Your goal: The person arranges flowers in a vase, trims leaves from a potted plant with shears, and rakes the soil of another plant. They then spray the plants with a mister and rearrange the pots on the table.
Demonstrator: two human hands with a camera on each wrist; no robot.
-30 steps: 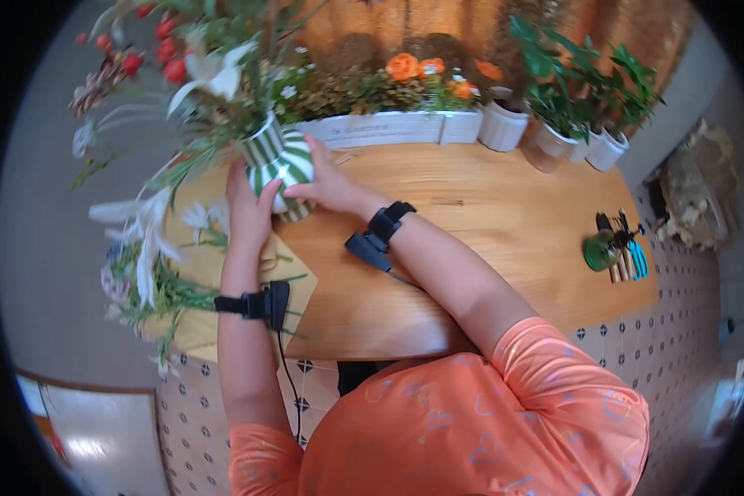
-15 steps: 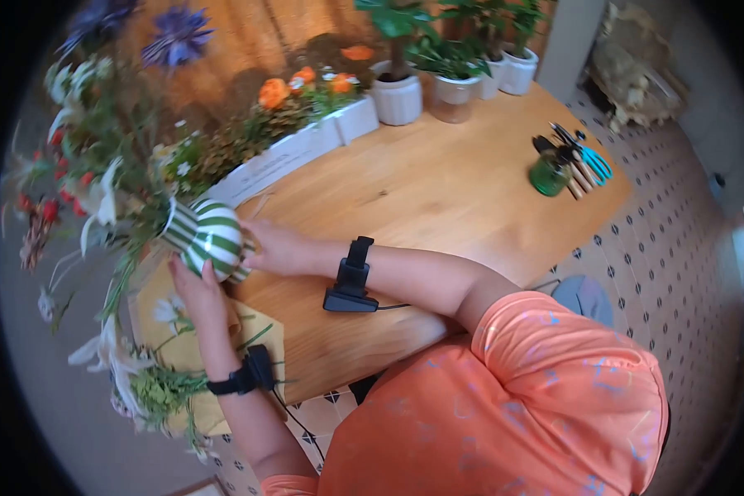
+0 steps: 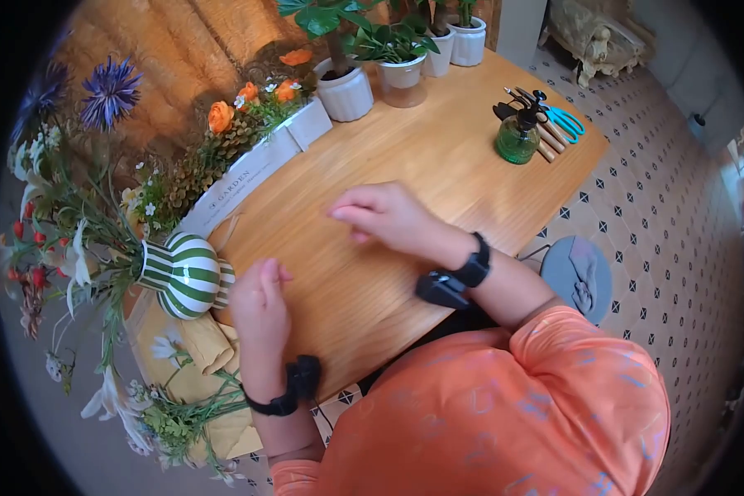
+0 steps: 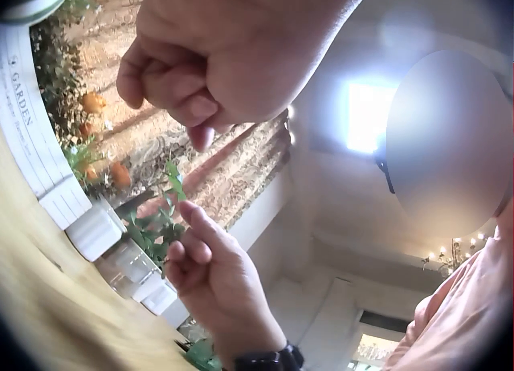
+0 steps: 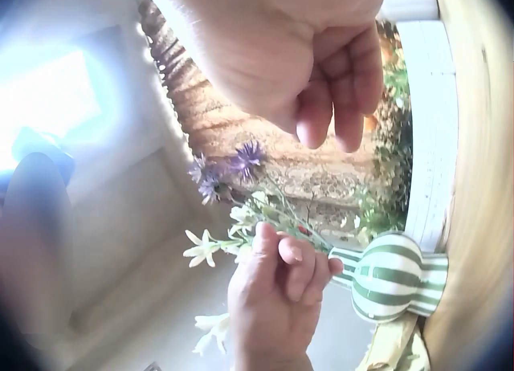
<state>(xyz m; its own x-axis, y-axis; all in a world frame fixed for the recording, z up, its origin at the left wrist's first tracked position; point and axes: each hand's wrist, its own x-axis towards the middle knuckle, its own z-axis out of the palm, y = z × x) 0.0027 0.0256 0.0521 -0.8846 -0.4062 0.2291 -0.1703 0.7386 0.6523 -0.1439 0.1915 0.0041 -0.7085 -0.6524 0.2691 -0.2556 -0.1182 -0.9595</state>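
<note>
The left hand (image 3: 260,310) and right hand (image 3: 393,219) have been drawn off the striped vase (image 3: 192,277), left upright on the wooden table (image 3: 347,273). Nothing is held, fingers loosely curled; placement seems finished, and clearance from its stems is needed.

Gold-brown curtains (image 3: 169,50) hang beyond the wooden desk (image 3: 438,157); near right, a round grey seat (image 3: 560,269) stands on patterned tiles (image 3: 636,289). A window (image 4: 371,116) glares.

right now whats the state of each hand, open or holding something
Left hand: open, fingers loosely curled, holding nothing.
Right hand: open, fingers loosely curled, holding nothing.
</note>
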